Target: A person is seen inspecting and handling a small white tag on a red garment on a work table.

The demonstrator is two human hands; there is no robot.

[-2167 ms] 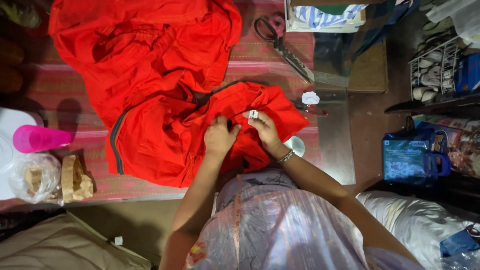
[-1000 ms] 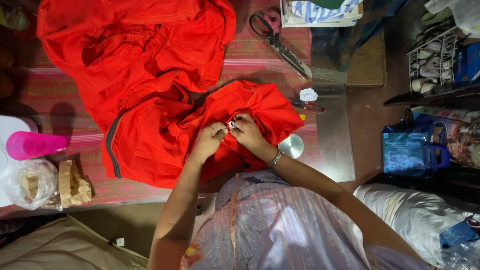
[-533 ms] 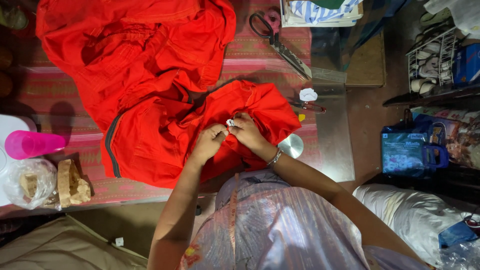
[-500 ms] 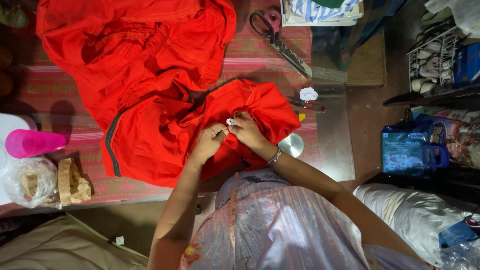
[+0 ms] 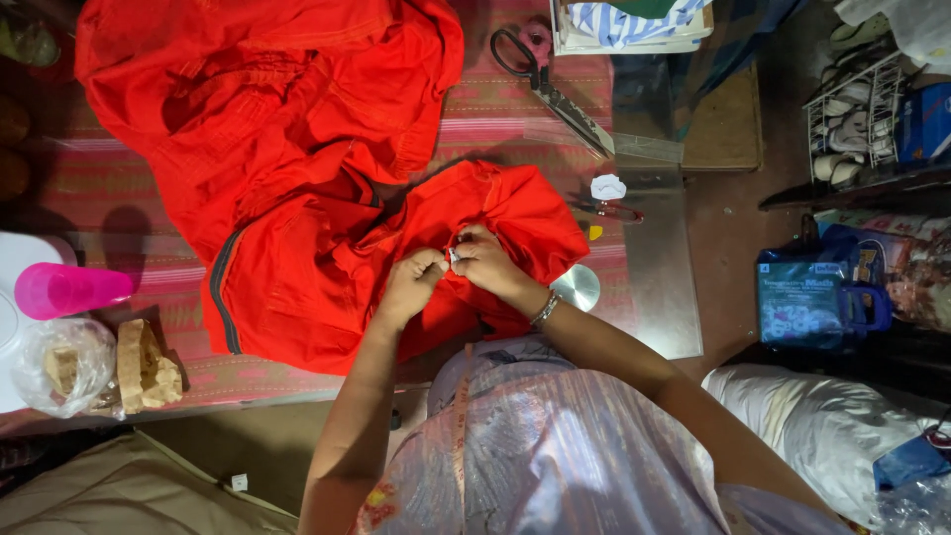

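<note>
A small pale piece is pinched against bright red cloth.

The left hand [image 5: 414, 277] and right hand [image 5: 485, 260], apart earlier, are now closed together on the small white item [image 5: 453, 256]; the crumpled red fabric garment [image 5: 327, 228] is spread over the striped worktop [image 5: 515, 104].

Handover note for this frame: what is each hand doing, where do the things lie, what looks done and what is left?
Left hand: closed, pinching the red garment.
Right hand: grip on the same fold, a small pale item between the fingertips; what it is cannot be told.
Scissors lie untouched beyond the cloth; pink cup at the left edge.
Done: garment spread on the table.
Left: the handwork on that fold.
</note>
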